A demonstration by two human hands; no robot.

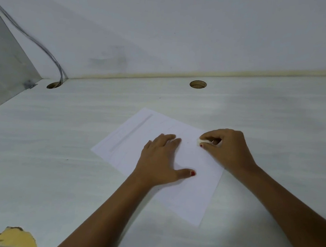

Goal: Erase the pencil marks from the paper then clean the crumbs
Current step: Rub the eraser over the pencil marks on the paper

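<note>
A white sheet of paper (135, 140) lies at an angle on the pale desk (58, 154). Faint lines run along its left part; pencil marks are too faint to make out. My left hand (161, 162) lies flat on the middle of the sheet, fingers straight and thumb spread, pressing it down. My right hand (228, 148) is at the sheet's right edge and pinches a small white eraser (201, 141) between thumb and fingertips. The eraser's tip touches the paper. A tiny dark speck lies on the sheet between my hands.
Two round cable holes are cut in the desk, one at the back (198, 84) and one in the left corner (54, 85) with a grey cable (47, 50) running into it. A wall rises behind. A chipped yellow patch (12, 238) shows at the near left edge.
</note>
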